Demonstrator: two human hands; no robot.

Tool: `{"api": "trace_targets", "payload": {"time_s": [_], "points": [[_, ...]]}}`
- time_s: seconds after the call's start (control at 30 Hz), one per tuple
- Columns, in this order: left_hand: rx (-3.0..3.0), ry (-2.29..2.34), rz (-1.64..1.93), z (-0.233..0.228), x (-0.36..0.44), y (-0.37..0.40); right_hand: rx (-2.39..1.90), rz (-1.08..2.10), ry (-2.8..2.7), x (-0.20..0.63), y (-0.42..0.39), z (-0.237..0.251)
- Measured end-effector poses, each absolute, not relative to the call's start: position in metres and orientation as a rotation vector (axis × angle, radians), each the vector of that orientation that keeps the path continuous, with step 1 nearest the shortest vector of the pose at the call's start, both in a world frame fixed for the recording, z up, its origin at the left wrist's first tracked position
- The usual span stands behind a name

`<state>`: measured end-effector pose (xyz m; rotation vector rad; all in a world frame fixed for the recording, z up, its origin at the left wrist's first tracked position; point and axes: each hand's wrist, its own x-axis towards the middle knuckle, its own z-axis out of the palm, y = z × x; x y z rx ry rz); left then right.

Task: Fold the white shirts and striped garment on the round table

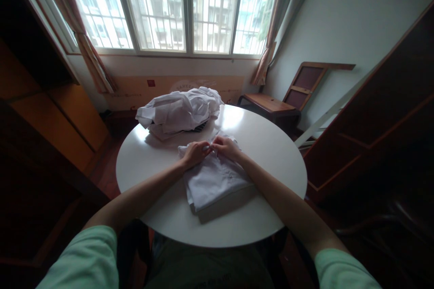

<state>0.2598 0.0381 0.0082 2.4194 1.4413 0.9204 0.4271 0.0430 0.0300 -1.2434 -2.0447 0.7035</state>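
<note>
On the round white bench (pixel 271 153), the left hand (pixel 195 153) pinches the far edge of a folded white shirt (pixel 213 180). Right beside it, the right hand (pixel 226 146) has its fingers closed on the same edge. Behind lies a pile of white clothes (pixel 179 110).

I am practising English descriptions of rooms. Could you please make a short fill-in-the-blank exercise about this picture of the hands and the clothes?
1. Both hands, left hand and right hand, rest on a folded white garment on a table whose top is ____ in shape.
2. The crumpled white clothes pile lies ____ the hands, towards the window.
3. The person's sleeves are light ____.

Missing words: round; beyond; green
</note>
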Motion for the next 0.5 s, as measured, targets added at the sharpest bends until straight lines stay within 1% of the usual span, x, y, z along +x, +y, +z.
{"api": "trace_targets", "payload": {"time_s": [0.1, 0.27, 0.4, 0.5], "points": [[2.445, 1.416, 0.918, 0.0064, 0.2591, 0.039, -1.246, 0.749, -1.985, 0.4296, 0.0448, 0.03], [2.465, 1.402, 0.917, 0.0026, 0.2582, 0.0417, -1.275, 0.617, -2.006, 0.4281, 0.0397, 0.03], [2.452, 1.431, 0.91, 0.0027, 0.2583, 0.0418, -1.177, 0.647, -2.038, 0.4273, 0.0371, 0.0293], [2.447, 1.456, 0.898, 0.0038, 0.2587, 0.0409, -1.158, 0.596, -2.064, 0.4275, 0.0382, 0.0281]]}}
